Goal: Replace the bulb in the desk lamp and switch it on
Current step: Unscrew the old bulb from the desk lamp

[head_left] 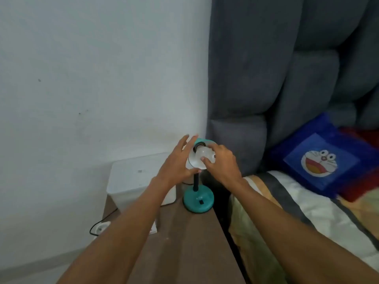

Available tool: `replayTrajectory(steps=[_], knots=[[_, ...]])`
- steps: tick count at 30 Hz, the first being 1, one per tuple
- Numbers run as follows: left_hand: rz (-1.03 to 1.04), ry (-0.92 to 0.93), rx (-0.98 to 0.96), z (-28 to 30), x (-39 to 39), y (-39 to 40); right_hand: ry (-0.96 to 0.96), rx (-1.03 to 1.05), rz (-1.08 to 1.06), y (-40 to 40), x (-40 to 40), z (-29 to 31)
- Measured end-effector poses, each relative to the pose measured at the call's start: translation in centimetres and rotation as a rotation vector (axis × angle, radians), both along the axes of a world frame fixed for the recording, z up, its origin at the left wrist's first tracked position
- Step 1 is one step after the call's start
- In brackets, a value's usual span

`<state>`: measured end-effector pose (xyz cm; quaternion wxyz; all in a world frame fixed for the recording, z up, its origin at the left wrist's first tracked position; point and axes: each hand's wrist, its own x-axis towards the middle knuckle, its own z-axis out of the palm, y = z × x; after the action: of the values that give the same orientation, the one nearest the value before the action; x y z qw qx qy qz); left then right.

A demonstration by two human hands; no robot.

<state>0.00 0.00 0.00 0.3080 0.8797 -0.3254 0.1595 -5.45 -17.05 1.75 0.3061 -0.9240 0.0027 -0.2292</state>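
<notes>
A teal desk lamp stands at the far right corner of the brown bedside table (pixel 190 242), on a round base (pixel 198 200) with a black stem. Its shade (pixel 193 163) is white inside and tilts toward me. A white bulb (pixel 205 155) sits in the black socket inside the shade. My right hand (pixel 222 162) grips the bulb with curled fingers and thumb. My left hand (pixel 176 165) steadies the shade from the left, fingers straight and spread over its rim, thumb under its lower edge.
A white box-shaped appliance (pixel 139 179) stands on the table left of the lamp. A black cable and white plug (pixel 101 227) lie by the wall below. A grey padded headboard (pixel 287 78) and a bed with a blue cartoon pillow (pixel 320 160) are at right.
</notes>
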Motion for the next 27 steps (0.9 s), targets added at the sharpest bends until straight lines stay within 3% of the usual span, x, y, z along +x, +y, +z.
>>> replayTrajectory(steps=[4,11,20,27], knots=[[-0.061,0.060,0.076,-1.3,2.3,-0.8,0.030,0.098,-0.019,0.2,1.4,-1.0],[-0.128,-0.006,-0.019,-3.3,4.2,-1.0,0.025,0.217,-0.073,1.0,3.2,-2.7],[-0.146,-0.031,-0.016,-3.5,4.7,-0.8,-0.019,-0.033,-0.063,1.9,3.2,-3.9],[-0.149,-0.060,-0.020,-3.6,4.7,-0.6,0.041,0.228,-0.116,1.7,3.4,-3.7]])
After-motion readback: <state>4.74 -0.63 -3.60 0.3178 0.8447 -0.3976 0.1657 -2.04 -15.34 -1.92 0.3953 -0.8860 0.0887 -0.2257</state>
